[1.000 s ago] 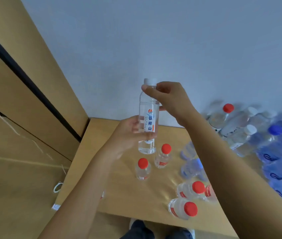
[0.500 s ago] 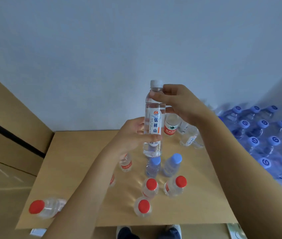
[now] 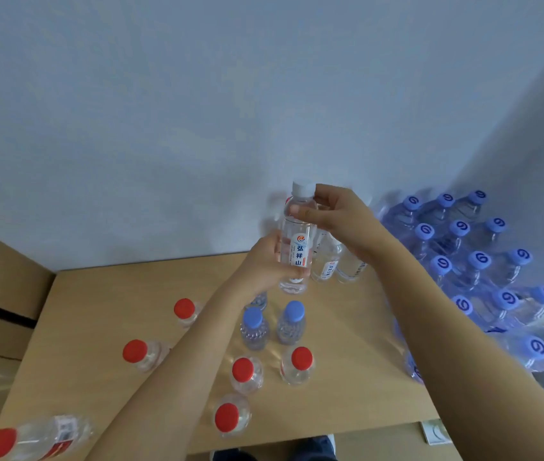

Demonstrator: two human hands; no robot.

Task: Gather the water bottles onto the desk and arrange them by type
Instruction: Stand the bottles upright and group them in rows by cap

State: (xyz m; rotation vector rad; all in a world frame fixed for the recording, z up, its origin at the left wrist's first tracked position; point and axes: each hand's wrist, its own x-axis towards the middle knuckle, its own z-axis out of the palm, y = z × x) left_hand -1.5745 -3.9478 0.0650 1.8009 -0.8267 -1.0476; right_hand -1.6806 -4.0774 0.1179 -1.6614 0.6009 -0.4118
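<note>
1. since the earlier frame the white-capped bottle (image 3: pixel 298 241) has travelled with both hands toward the far right part of the bench (image 3: pixel 104 304), and now hangs upright just above the surface, right beside two standing white-label bottles (image 3: pixel 328 261).
2. the left hand (image 3: pixel 269 261) has its grip wrapped round the labelled middle of the white-capped bottle; the right hand (image 3: pixel 333 214) pinches its neck just under the cap, thumb in front, fingers curled behind.
3. my reading: this bottle is about to be set down with its own kind, so the sorting is under way, not finished.
4. the white-capped bottle is clear plastic, and looks full nearly to the shoulder with clear water.
5. nearer than the white-capped bottle stand two blue-capped bottles (image 3: pixel 274 324), close together, small and seemingly full.
6. nearer again stand three upright red-capped bottles (image 3: pixel 297 364), a loose group.
7. left of the white-capped bottle two more red caps (image 3: pixel 135 351) show, apart from that group; whether those bottles tilt i cannot tell.
8. at the near left corner, far from the white-capped bottle, a larger red-capped bottle lies on its side (image 3: pixel 36 439) and probably needs standing.
9. right of the white-capped bottle, off the bench, a wrapped pack of blue-capped bottles (image 3: pixel 483 261) rests against the wall.
</note>
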